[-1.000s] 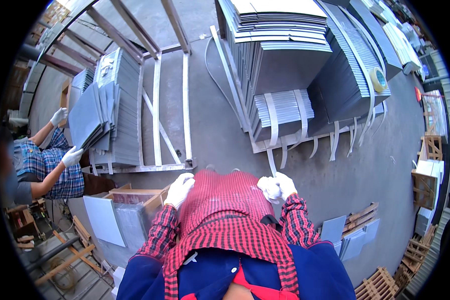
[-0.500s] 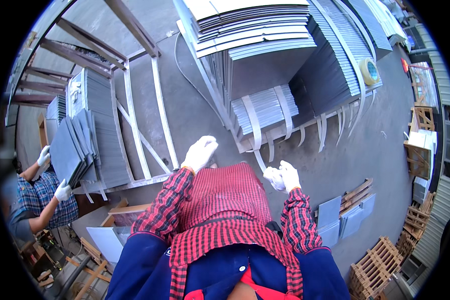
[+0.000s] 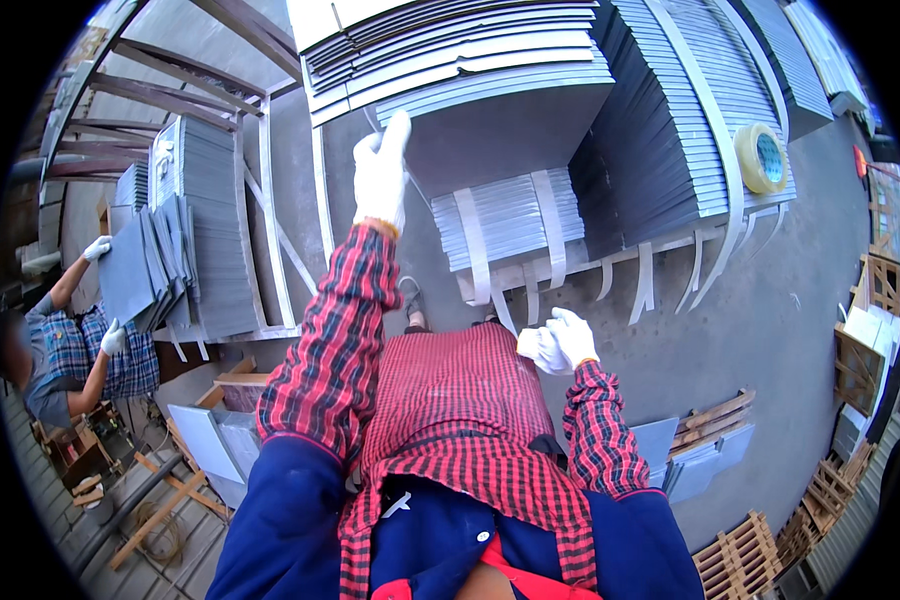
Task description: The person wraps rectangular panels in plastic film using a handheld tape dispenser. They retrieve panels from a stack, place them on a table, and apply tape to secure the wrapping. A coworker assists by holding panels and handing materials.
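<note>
Currently, the gloved left hand (image 3: 381, 178) is raised near the stacked grey panels (image 3: 515, 125) ahead; I cannot tell whether its fingers grip anything. Beside the checked apron (image 3: 455, 385), the right hand (image 3: 574, 340) has its fingers clamped on a white bundle (image 3: 539, 351).

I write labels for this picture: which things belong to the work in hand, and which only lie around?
Apparently in use:
left hand, raised near the grey panels
right hand, holding a white bundle

Probably just lying about:
tape roll
wooden pallet, lower right

White bundle (image 3: 541, 351), perhaps cloth, in right hand (image 3: 576, 340)
</note>
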`<state>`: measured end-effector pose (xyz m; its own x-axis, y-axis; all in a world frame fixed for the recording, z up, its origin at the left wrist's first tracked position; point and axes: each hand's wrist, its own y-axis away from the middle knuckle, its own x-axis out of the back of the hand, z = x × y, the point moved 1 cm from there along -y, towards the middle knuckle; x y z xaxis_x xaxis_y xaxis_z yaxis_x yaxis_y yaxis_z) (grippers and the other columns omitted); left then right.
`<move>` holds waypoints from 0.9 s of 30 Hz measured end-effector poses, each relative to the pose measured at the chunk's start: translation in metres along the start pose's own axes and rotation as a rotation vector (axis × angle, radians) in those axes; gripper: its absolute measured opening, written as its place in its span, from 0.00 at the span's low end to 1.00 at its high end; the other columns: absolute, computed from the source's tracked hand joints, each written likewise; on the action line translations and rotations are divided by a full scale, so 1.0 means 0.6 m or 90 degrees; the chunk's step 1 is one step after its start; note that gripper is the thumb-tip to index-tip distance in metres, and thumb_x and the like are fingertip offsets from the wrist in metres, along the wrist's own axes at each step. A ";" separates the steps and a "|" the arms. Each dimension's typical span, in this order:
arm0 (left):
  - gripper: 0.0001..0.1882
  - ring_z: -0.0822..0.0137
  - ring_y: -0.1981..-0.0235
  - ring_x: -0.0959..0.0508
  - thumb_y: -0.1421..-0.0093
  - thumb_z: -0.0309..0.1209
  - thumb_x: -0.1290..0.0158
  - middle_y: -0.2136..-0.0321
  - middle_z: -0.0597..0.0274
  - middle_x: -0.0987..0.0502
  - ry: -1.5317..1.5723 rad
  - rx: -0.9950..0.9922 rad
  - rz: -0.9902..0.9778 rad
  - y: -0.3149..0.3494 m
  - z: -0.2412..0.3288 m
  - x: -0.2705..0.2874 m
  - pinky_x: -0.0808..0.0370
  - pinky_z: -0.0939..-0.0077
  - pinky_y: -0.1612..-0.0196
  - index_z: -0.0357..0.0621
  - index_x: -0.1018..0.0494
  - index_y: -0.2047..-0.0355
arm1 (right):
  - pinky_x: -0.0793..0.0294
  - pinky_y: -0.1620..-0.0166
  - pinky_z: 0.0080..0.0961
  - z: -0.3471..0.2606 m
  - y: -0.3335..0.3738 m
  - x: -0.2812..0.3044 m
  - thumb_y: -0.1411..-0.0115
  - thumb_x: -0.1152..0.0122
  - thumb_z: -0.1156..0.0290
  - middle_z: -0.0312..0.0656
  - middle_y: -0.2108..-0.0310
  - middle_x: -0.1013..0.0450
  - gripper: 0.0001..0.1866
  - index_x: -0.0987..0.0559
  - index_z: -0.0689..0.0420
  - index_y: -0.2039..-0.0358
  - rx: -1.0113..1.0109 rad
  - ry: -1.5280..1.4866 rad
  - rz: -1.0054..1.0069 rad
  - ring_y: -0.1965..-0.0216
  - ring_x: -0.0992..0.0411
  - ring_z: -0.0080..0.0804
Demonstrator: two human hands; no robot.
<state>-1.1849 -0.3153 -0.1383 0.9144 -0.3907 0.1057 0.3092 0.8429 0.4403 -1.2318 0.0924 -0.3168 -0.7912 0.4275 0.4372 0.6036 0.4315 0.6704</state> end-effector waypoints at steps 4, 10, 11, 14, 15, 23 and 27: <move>0.42 0.62 0.53 0.28 0.44 0.57 0.38 0.52 0.49 0.27 -0.023 0.002 0.126 -0.037 -0.022 -0.025 0.31 0.68 0.48 0.33 0.34 0.45 | 0.27 0.44 0.33 0.051 -0.017 0.064 0.42 0.40 0.61 0.52 0.52 0.22 0.25 0.23 0.60 0.46 -0.021 0.017 -0.018 0.49 0.24 0.45; 0.42 0.56 0.47 0.29 0.44 0.54 0.38 0.47 0.45 0.29 0.009 0.004 0.181 -0.032 -0.024 -0.044 0.34 0.64 0.42 0.31 0.35 0.42 | 0.26 0.47 0.29 0.092 -0.026 0.105 0.41 0.41 0.64 0.51 0.55 0.20 0.24 0.23 0.61 0.46 -0.051 -0.038 -0.025 0.52 0.22 0.38; 0.42 0.56 0.47 0.29 0.44 0.54 0.38 0.47 0.45 0.28 0.013 -0.002 0.184 -0.035 -0.027 -0.043 0.34 0.64 0.42 0.31 0.35 0.42 | 0.26 0.47 0.29 0.097 -0.031 0.106 0.41 0.41 0.64 0.51 0.55 0.20 0.24 0.23 0.61 0.46 -0.041 -0.048 -0.027 0.52 0.22 0.38; 0.40 0.56 0.47 0.28 0.44 0.52 0.37 0.48 0.45 0.27 -0.008 -0.028 0.200 -0.030 -0.025 -0.040 0.34 0.63 0.42 0.30 0.33 0.44 | 0.27 0.46 0.30 0.070 -0.033 0.119 0.40 0.40 0.63 0.51 0.54 0.21 0.24 0.23 0.60 0.46 -0.019 -0.040 -0.043 0.52 0.22 0.39; 0.40 0.56 0.47 0.28 0.44 0.52 0.37 0.48 0.45 0.27 -0.019 -0.039 0.203 -0.025 -0.020 -0.045 0.34 0.63 0.42 0.30 0.32 0.44 | 0.27 0.46 0.30 0.048 -0.031 0.127 0.40 0.40 0.62 0.50 0.53 0.21 0.24 0.23 0.60 0.46 -0.014 -0.030 -0.045 0.52 0.22 0.39; 0.34 0.56 0.46 0.28 0.42 0.49 0.39 0.47 0.49 0.25 -0.006 -0.074 0.251 0.009 -0.017 -0.063 0.34 0.63 0.41 0.34 0.29 0.45 | 0.27 0.46 0.32 -0.107 -0.058 0.170 0.39 0.41 0.61 0.52 0.53 0.22 0.23 0.23 0.57 0.45 0.130 0.043 -0.016 0.51 0.23 0.41; 0.33 0.54 0.40 0.31 0.38 0.48 0.42 0.43 0.48 0.29 0.005 -0.088 0.189 0.029 -0.021 -0.059 0.37 0.63 0.37 0.36 0.31 0.41 | 0.28 0.45 0.30 -0.155 -0.077 0.171 0.39 0.40 0.64 0.48 0.52 0.22 0.23 0.23 0.61 0.45 0.160 -0.081 -0.031 0.51 0.24 0.36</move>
<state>-1.2084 -0.2820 -0.1457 0.9717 -0.1180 0.2045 0.0610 0.9622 0.2654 -1.3501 0.0427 -0.2470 -0.8108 0.4911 0.3184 0.5831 0.6302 0.5127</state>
